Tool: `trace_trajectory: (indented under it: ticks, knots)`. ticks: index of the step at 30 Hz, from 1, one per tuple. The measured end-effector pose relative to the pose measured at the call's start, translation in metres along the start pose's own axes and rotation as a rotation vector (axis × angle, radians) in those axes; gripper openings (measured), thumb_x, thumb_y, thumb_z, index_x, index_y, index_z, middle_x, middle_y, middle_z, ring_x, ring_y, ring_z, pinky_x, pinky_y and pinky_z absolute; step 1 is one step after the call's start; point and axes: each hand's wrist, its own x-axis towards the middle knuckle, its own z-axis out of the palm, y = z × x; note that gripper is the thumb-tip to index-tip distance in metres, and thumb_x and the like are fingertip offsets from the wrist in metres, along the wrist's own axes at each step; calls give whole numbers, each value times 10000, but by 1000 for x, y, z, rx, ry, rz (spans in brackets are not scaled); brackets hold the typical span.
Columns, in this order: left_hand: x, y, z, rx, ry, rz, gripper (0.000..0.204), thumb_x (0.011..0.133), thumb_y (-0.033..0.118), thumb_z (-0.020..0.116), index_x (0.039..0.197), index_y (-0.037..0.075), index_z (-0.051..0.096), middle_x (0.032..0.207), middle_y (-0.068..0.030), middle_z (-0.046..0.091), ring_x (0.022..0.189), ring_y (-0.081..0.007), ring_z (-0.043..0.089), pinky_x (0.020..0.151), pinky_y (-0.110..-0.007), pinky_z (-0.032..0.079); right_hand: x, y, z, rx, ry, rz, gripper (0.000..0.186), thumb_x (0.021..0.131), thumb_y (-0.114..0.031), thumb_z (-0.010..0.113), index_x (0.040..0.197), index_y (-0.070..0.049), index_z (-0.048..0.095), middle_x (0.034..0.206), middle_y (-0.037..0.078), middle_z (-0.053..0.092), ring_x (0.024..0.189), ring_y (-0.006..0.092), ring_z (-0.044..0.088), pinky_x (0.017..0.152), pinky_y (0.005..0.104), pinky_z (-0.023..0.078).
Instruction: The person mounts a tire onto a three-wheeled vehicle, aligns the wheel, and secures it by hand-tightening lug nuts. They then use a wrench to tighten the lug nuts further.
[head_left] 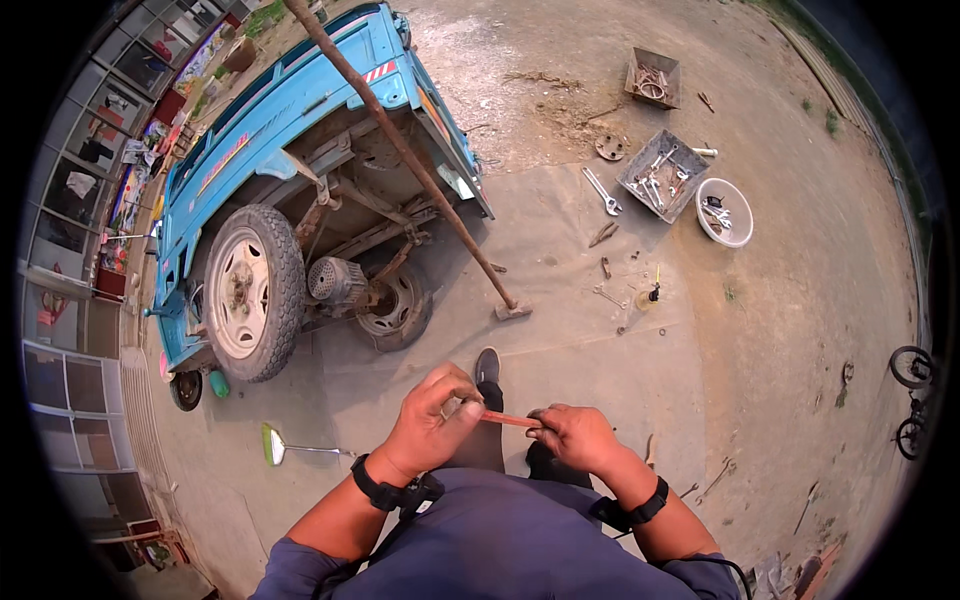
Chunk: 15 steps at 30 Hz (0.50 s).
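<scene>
Between my hands, in front of my torso, stretches a thin reddish bar (512,419), roughly level. My left hand (432,418) pinches its left end with bent fingers, and my right hand (578,436) closes on the other end. Both ends are partly hidden by fingers, so its exact kind does not show. Ahead and to the left, a blue cargo vehicle (270,130) is tipped up with its underside showing. Its near rear wheel (242,290) and the ribbed motor (337,281) face me, apart from my hands.
A long pole (400,150) leans from the vehicle down to the ground sheet (560,350). At the right lie an adjustable wrench (602,192), pliers (603,234), a metal tool tray (640,180) and a white basin (738,236). A green-headed broom (272,444) lies left.
</scene>
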Motion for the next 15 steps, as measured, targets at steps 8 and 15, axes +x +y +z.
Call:
trace_trajectory:
  ticks: [8, 15]
  knots:
    - [-108, 11, -120, -901, 535, 95, 380, 1051, 471, 568, 1039, 94, 522, 894, -60, 542, 859, -201, 577, 890, -437, 494, 102, -173, 66, 73, -355, -297, 273, 965, -352, 678, 974, -79, 686, 879, 130, 682, 795, 376, 665, 695, 462, 537]
    - [-168, -13, -269, -888, 1082, 131, 455, 1086, 564, 418, 991, 130, 515, 828, -12, 478, 744, -156, 492, 752, -353, 438, 206, -304, 170, 13, -309, -362, 255, 960, -346, 698, 1019, -98, 706, 883, 141, 673, 833, 374, 662, 691, 464, 523]
